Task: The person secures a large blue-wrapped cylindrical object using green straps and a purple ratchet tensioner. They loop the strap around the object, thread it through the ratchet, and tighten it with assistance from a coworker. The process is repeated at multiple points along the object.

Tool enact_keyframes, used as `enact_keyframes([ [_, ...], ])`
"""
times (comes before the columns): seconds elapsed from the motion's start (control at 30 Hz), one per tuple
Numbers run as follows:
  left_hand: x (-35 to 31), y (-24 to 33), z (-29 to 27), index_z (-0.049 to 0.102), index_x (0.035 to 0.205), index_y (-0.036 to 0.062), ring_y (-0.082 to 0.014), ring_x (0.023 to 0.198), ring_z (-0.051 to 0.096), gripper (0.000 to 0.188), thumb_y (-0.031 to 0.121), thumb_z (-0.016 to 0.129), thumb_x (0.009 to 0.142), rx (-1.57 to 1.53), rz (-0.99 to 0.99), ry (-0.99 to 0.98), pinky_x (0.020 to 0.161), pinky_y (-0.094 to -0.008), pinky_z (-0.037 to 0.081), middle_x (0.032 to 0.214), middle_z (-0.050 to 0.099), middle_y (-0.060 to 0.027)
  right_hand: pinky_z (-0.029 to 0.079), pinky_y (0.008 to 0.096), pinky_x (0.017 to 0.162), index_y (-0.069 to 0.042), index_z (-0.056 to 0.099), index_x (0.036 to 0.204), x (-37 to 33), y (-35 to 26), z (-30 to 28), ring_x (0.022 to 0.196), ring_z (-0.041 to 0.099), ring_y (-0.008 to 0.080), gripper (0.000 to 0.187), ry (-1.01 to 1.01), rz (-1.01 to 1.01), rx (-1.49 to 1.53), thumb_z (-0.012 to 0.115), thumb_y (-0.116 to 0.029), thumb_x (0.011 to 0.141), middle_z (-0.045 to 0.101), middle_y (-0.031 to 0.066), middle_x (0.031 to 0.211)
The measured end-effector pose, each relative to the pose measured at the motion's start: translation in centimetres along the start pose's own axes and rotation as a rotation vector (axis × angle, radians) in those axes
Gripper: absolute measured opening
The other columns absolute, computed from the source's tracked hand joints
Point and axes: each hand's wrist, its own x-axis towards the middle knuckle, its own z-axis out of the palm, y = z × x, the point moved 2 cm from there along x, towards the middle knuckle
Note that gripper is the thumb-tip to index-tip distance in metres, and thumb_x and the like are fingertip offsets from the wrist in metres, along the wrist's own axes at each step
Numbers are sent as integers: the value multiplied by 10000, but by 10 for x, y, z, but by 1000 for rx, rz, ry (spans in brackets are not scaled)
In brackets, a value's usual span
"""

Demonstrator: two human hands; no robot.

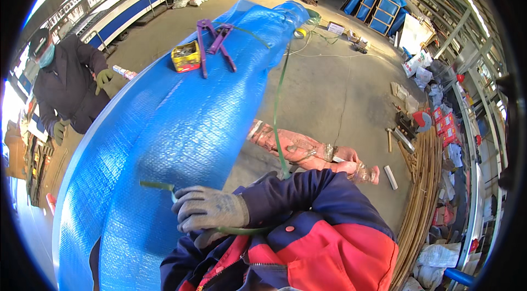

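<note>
My right hand (211, 208), in a grey work glove, reaches across my body with its fingers curled round a green packing strap (156, 185). The strap's free end sticks out beyond my fingers, over the blue woven plastic wrap (181, 132). More strap runs below the wrist, and a long length rises along the wrap's right side. Under my right hand shows a patch of grey glove (206, 238), seemingly my left hand; its fingers are hidden. Farther up the wrap lie a purple strapping tool (217, 44) and a yellow-and-red box (186, 57) of small metal pieces.
A co-worker (71, 82) in dark clothes and gloves stands left of the wrapped load. A pink wrapped bundle (302, 151) lies on the floor to the right. Long wooden strips (420, 197), a cut-off saw (421, 121) and piled bags line the right side.
</note>
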Motion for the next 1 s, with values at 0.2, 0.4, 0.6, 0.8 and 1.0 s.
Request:
enact_keyframes([
  [0.2,-22,-68,47,536,1283,52,-138,831,558,317,268,554,1051,214,44,175,734,-290,451,1026,588,-65,443,511,1070,-133,608,1078,-74,-70,-75,1163,573,300,423,34,8,-170,770,-393,786,573,72,1094],
  [0.4,30,-82,170,550,1242,72,-116,744,511,279,285,537,1061,483,109,-21,658,-273,412,955,557,-34,475,562,1027,-106,591,1064,-108,-146,-103,1153,593,345,414,84,-167,-52,760,-431,872,591,98,1094],
  [0.6,110,-83,298,564,1201,93,-94,657,463,250,302,521,1071,724,206,-293,582,-255,373,885,526,-3,453,547,1071,-106,619,1184,-138,-166,-155,1259,559,388,384,63,77,-232,691,-350,896,605,133,1219],
  [0.8,154,-83,330,578,1160,113,-72,570,416,232,319,505,1081,688,49,-570,506,-238,334,815,496,27,535,413,935,32,488,1395,-312,-117,-310,978,690,328,783,678,1026,-1093,879,-223,765,697,152,1087],
  [1.0,188,-119,356,605,1209,164,-74,559,399,365,486,506,1069,80,-323,-592,504,-232,356,792,492,42,490,293,511,-58,553,1368,-403,42,-233,590,622,157,440,919,1486,569,556,-365,1053,671,67,800],
])
